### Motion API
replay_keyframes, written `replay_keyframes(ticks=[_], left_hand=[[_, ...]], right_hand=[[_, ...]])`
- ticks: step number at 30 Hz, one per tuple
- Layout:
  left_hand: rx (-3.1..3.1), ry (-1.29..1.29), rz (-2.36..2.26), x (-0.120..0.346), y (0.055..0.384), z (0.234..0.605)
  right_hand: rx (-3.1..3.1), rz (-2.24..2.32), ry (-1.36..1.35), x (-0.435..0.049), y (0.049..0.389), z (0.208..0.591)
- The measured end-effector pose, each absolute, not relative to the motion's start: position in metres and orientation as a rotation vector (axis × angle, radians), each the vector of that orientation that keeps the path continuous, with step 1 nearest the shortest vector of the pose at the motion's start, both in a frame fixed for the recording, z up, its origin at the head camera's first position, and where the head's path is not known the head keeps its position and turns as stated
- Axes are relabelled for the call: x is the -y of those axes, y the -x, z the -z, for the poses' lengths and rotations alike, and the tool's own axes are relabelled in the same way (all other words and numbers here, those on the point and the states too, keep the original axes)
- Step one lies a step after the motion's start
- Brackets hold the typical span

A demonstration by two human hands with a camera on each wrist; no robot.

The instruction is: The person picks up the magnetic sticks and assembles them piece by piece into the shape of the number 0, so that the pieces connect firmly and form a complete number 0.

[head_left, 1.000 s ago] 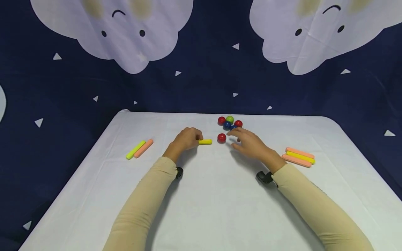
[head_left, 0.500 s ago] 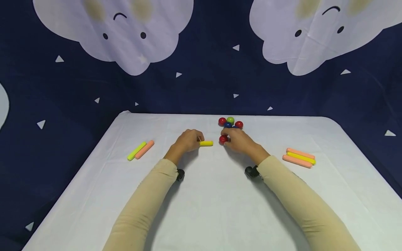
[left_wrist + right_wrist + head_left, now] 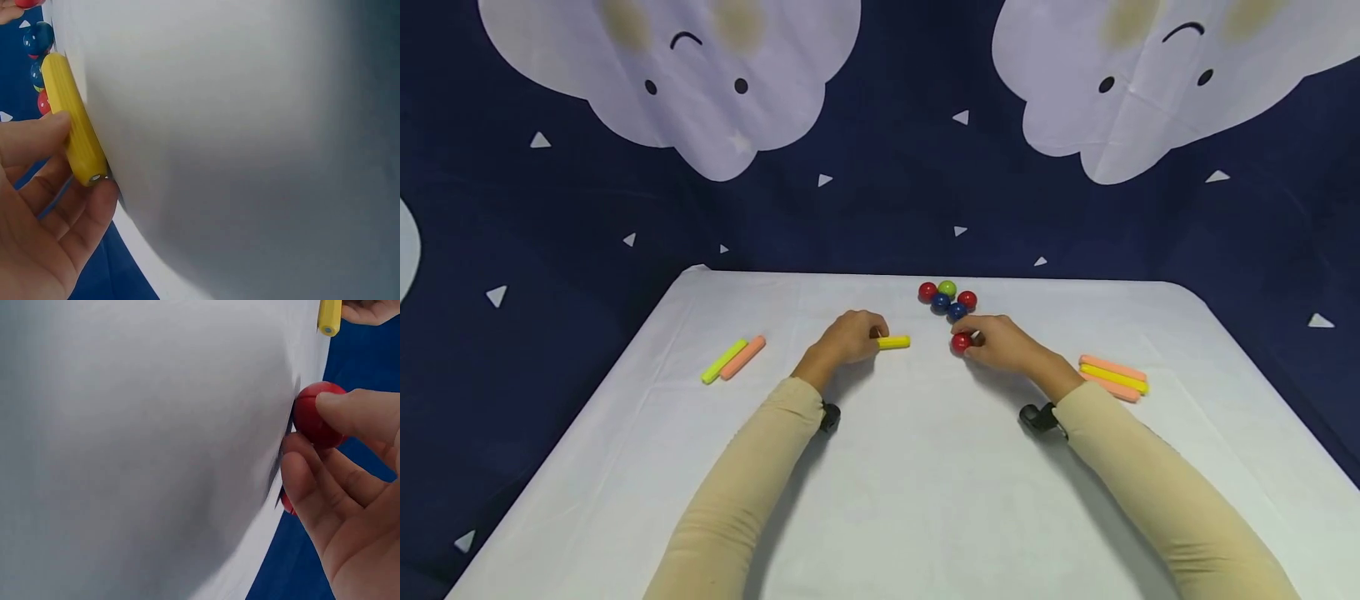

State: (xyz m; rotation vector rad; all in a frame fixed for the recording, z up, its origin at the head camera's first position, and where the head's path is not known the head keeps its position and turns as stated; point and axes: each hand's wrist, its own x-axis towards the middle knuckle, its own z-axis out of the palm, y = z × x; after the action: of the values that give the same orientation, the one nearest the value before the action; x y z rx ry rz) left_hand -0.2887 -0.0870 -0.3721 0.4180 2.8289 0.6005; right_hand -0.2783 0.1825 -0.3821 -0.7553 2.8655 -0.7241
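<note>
My left hand (image 3: 844, 339) pinches a yellow ridged stick (image 3: 895, 342) between thumb and fingers, its free end pointing right. In the left wrist view, the thumb presses one side of the yellow stick (image 3: 72, 119), and a small shiny spot shows on its near end. Across a short gap, my right hand (image 3: 1006, 346) holds a glossy red ball (image 3: 960, 343) by thumb and fingers. The right wrist view shows a groove around that red ball (image 3: 315, 422). Just behind it sits a blue ball (image 3: 957, 312), part of a small cluster.
Farther back are a green ball (image 3: 947, 288), two red balls and another blue ball (image 3: 940, 303). A lime stick (image 3: 724, 361) and an orange stick (image 3: 743, 358) lie left. Orange and yellow sticks (image 3: 1114, 380) lie together at right. White cloth (image 3: 910, 483) covers the table.
My right hand reached left, took hold of the red ball and moved it to the right, away from the yellow stick. The left hand has stayed nearly still with its stick.
</note>
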Motion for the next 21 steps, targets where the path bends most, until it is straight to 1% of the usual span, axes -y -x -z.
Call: replay_keyframes(ticks=[4, 10, 21], left_hand=[[-2.818, -0.404, -0.612, 0.085, 0.29, 0.373], [-2.81, -0.472, -0.633, 0.08, 0.293, 0.374], [-2.793, -0.553, -0.685, 0.072, 0.294, 0.372]], right_hand=[[-2.864, 0.745, 0.767, -0.183, 0.279, 0.382], [-2.887, 0.75, 0.77, -0.18, 0.278, 0.382], [-2.849, 0.784, 0.661, -0.18, 0.277, 0.381]])
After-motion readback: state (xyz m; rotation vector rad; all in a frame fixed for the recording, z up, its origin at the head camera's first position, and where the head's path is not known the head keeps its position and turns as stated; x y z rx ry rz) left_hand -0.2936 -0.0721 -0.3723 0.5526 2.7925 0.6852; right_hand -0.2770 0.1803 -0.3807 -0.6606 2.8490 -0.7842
